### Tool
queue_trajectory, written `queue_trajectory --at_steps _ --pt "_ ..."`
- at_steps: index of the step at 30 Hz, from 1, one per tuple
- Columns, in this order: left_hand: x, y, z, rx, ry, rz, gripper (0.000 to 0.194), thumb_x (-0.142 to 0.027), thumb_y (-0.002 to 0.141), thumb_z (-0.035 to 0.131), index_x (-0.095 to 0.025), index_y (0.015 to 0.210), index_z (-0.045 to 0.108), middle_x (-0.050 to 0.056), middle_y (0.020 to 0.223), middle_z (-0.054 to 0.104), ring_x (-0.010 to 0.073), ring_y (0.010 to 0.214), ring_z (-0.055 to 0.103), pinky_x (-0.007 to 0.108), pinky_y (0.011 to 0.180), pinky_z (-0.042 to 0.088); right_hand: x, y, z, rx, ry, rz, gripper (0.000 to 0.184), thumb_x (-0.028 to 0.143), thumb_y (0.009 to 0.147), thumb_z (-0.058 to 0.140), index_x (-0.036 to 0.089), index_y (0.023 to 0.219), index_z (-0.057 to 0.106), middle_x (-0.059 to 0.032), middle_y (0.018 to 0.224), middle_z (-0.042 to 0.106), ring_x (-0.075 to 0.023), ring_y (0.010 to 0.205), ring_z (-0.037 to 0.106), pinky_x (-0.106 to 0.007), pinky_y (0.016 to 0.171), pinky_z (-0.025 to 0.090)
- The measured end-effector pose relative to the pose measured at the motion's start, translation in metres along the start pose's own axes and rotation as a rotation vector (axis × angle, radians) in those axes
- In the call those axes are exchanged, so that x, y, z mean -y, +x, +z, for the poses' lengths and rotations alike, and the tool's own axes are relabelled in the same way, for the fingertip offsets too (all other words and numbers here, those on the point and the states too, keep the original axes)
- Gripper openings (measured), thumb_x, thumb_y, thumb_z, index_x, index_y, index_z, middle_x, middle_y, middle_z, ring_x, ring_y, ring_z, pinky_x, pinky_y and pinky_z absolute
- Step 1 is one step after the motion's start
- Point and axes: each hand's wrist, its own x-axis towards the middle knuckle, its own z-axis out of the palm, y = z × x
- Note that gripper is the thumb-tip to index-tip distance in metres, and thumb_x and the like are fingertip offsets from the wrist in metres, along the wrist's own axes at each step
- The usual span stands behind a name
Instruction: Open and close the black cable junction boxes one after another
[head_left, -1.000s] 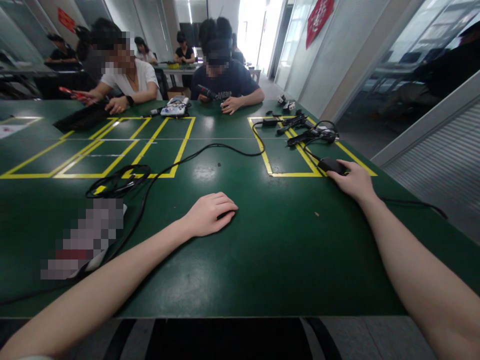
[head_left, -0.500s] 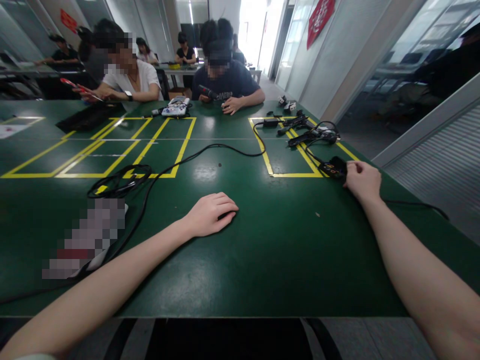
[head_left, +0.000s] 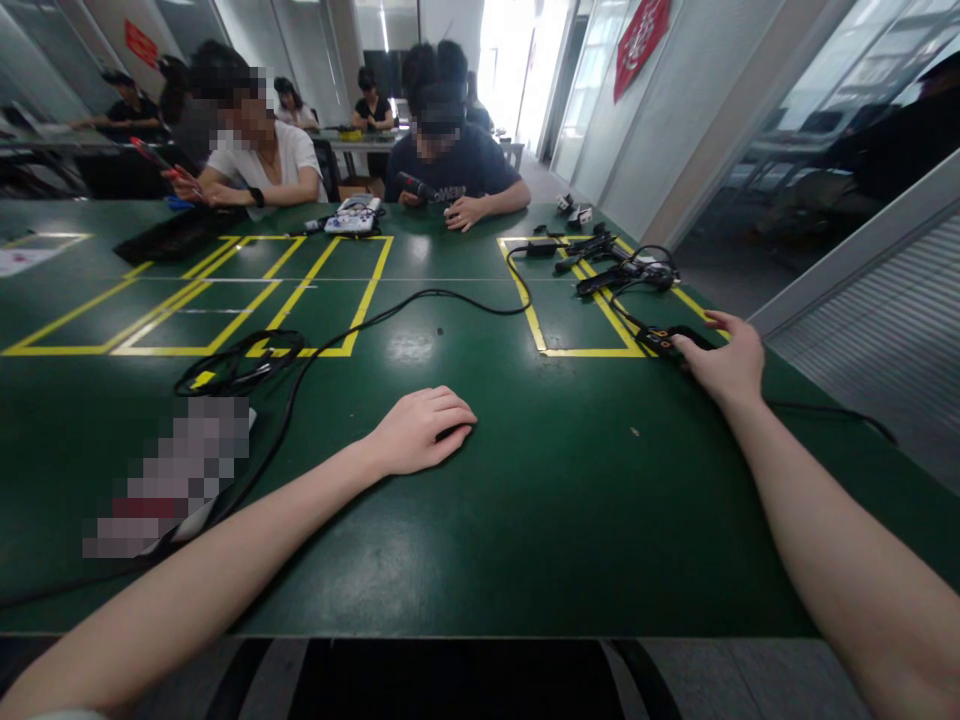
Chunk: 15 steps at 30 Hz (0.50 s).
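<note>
My left hand point(head_left: 424, 430) rests palm down on the green table point(head_left: 525, 540), its fingers lightly curved and nothing seen in it. At the right edge of the table, my right hand point(head_left: 731, 360) has its thumb and fingers spread apart. A small black device with orange-marked buttons point(head_left: 664, 340) lies flat just beside it. The thumb reaches the near side of this device; whether it touches is hard to tell. A thin black cable runs from the device toward a cluster of black tools and cables point(head_left: 615, 265) behind it.
Yellow tape point(head_left: 352, 345) marks rectangles on the table. To the left lie a coiled black cable point(head_left: 240, 365) and a blurred-out flat object point(head_left: 180, 475). A long cable point(head_left: 442, 292) crosses the middle. Across the table, two co-workers sit, one holding a dark cylindrical tool point(head_left: 420, 187).
My right hand's fingers have opened away from the black device, which was tilted up in them and now lies flat. My left hand stays put. A co-worker's red object has shifted slightly.
</note>
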Motion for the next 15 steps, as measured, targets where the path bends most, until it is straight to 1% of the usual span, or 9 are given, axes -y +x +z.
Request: queue_trajectory --at_steps 1,3,6,8,10,12,13,15 --pt "0.000 0.000 0.000 0.000 0.002 0.001 0.024 -0.025 0.104 0.051 -0.018 0.104 0.074 0.008 0.103 0.078 0.0196 0.095 0.072 0.034 0.086 0.059 0.000 0.000 0.000 0.004 -0.008 -0.026 0.059 0.035 0.077 0.071 0.012 0.130 0.065 -0.0157 0.114 0.065 -0.0301 0.103 0.063 -0.043 0.094 0.052" --pt "0.000 0.000 0.000 -0.001 0.002 0.005 0.023 -0.024 0.103 0.052 -0.017 0.103 0.074 0.007 0.103 0.078 0.0195 0.095 0.071 0.034 0.086 0.058 0.005 -0.001 -0.002 0.020 0.018 0.008 0.062 0.034 0.071 0.076 0.015 0.129 0.066 -0.0134 0.113 0.060 -0.0299 0.107 0.060 -0.041 0.097 0.050" --pt "0.000 0.000 0.001 -0.008 0.000 0.015 0.022 -0.023 0.103 0.053 -0.017 0.102 0.074 0.007 0.103 0.078 0.0196 0.095 0.071 0.034 0.086 0.058 0.016 -0.005 -0.006 0.015 0.038 0.016 0.059 0.030 0.073 0.075 0.016 0.129 0.065 -0.0131 0.118 0.053 -0.0282 0.105 0.059 -0.038 0.097 0.049" --pt "0.000 0.001 0.001 -0.008 -0.002 0.012 0.023 -0.023 0.103 0.052 -0.017 0.102 0.074 0.007 0.103 0.078 0.0195 0.095 0.071 0.034 0.086 0.058 0.022 -0.007 -0.008 -0.003 0.036 0.008 0.056 0.027 0.076 0.072 0.016 0.130 0.065 -0.0138 0.120 0.052 -0.0283 0.106 0.060 -0.037 0.098 0.049" --pt "-0.001 0.001 0.000 -0.001 -0.003 0.002 0.023 -0.024 0.103 0.052 -0.018 0.102 0.074 0.007 0.104 0.078 0.0192 0.095 0.071 0.034 0.087 0.058 0.024 -0.007 -0.008 -0.043 0.019 0.019 0.054 0.025 0.079 0.069 0.015 0.132 0.064 -0.0156 0.122 0.053 -0.0293 0.109 0.061 -0.037 0.099 0.048" --pt "-0.001 0.001 0.000 0.004 -0.003 -0.001 0.024 -0.024 0.103 0.052 -0.018 0.102 0.074 0.007 0.104 0.078 0.0191 0.096 0.072 0.034 0.087 0.058 0.019 -0.005 -0.006 -0.072 -0.022 0.054 0.050 0.026 0.081 0.066 0.014 0.131 0.064 -0.0177 0.124 0.056 -0.0312 0.113 0.061 -0.039 0.101 0.047" --pt "-0.001 0.001 0.000 0.004 -0.003 -0.001 0.024 -0.024 0.103 0.052 -0.018 0.102 0.075 0.007 0.104 0.078 0.0191 0.096 0.072 0.034 0.087 0.059 0.015 -0.003 -0.004 -0.070 -0.052 0.074 0.047 0.027 0.083 0.065 0.015 0.128 0.066 -0.0184 0.123 0.058 -0.0323 0.114 0.061 -0.040 0.101 0.047" --pt "-0.001 0.001 0.000 -0.001 -0.004 0.000 0.024 -0.025 0.104 0.052 -0.018 0.102 0.075 0.007 0.104 0.078 0.0189 0.095 0.072 0.034 0.087 0.059 0.006 0.000 0.001 -0.017 -0.116 0.052 0.039 0.029 0.086 0.063 0.015 0.122 0.069 -0.0190 0.115 0.064 -0.0335 0.109 0.062 -0.043 0.096 0.048"
